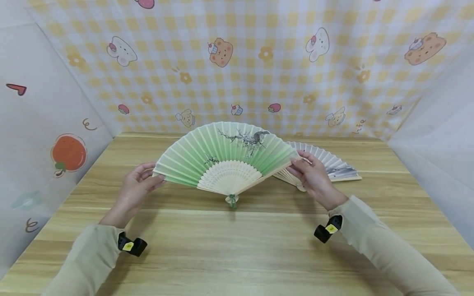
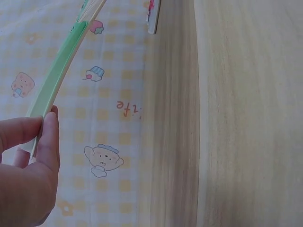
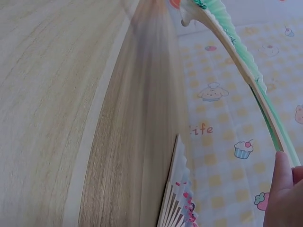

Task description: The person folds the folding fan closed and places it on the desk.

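Note:
A green folding fan (image 1: 189, 156) with a dark blossom-branch print is spread wide above the table, its pivot and green tassel (image 1: 232, 200) pointing down. My left hand (image 1: 134, 189) pinches its left end between thumb and fingers. At the other end, my right hand (image 1: 314, 181) pinches the outer wooden rib. In both wrist views the green fan (image 2: 54, 78) appears nearly edge-on. A white folding fan (image 1: 338, 163) with a grey print lies spread on the table behind my right hand, partly covered by that hand and the green fan; pink blossoms show on the white fan (image 3: 182, 194) in the right wrist view.
The wood-grain table (image 1: 237, 250) extends below and around the fans. A yellow checked cloth (image 1: 244, 74) with cartoon prints hangs along the back edge. White printed sheets enclose the left side (image 1: 33, 135) and the right side (image 1: 440, 156).

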Demonstrator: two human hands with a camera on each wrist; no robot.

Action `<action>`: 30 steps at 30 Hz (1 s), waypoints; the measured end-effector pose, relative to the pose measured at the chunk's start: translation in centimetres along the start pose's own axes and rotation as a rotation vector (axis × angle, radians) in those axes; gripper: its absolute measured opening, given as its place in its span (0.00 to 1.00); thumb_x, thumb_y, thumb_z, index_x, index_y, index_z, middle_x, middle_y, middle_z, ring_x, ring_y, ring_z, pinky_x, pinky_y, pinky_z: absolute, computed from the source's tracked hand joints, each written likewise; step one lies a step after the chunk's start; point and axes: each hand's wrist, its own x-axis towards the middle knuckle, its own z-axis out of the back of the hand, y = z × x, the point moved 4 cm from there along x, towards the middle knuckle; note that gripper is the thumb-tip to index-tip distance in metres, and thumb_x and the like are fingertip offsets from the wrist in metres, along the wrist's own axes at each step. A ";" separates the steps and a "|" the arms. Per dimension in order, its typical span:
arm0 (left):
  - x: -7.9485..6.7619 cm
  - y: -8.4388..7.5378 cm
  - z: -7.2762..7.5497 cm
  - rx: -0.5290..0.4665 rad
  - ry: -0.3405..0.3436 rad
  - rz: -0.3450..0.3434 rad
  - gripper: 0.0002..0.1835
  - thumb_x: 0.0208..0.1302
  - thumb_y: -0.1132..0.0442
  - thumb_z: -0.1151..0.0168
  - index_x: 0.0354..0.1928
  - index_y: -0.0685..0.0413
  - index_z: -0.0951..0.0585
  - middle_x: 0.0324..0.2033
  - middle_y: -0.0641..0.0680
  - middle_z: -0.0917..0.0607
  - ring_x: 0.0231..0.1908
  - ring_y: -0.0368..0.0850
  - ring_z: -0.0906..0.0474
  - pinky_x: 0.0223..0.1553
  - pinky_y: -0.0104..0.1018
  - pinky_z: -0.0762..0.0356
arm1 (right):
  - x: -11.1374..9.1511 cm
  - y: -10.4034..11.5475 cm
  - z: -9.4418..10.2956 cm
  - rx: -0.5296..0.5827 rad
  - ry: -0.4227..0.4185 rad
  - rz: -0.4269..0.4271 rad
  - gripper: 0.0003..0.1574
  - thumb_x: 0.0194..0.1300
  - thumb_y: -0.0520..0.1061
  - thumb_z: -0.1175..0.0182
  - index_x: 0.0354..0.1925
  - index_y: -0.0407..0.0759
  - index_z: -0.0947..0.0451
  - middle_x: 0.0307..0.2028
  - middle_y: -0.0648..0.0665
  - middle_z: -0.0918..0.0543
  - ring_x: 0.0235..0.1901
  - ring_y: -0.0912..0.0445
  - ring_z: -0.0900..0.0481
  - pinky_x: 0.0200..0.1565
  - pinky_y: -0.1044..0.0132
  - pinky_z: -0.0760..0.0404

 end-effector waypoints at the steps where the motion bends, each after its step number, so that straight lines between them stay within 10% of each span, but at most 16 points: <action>1: 0.0 0.0 -0.1 0.003 0.002 -0.002 0.14 0.57 0.72 0.42 0.44 0.51 0.29 0.37 0.45 0.22 0.36 0.35 0.22 0.43 0.30 0.24 | 0.0 0.0 0.1 0.005 0.001 0.000 0.14 0.64 0.29 0.53 0.47 0.39 0.39 0.31 0.45 0.23 0.31 0.57 0.19 0.41 0.70 0.22; 17: -0.1 0.1 -1.2 -0.032 -0.029 -0.027 0.16 0.59 0.73 0.45 0.47 0.51 0.30 0.41 0.49 0.26 0.38 0.35 0.23 0.43 0.27 0.25 | -0.2 0.4 0.3 0.046 0.020 0.030 0.16 0.63 0.28 0.53 0.48 0.39 0.39 0.33 0.44 0.23 0.32 0.55 0.19 0.40 0.68 0.21; 30: -0.1 0.0 -1.7 -0.301 0.054 -0.012 0.15 0.58 0.74 0.44 0.47 0.54 0.29 0.40 0.50 0.22 0.39 0.39 0.22 0.44 0.27 0.25 | -0.3 0.5 -0.2 0.059 0.063 0.051 0.18 0.63 0.29 0.52 0.49 0.41 0.41 0.33 0.45 0.24 0.32 0.56 0.19 0.40 0.68 0.21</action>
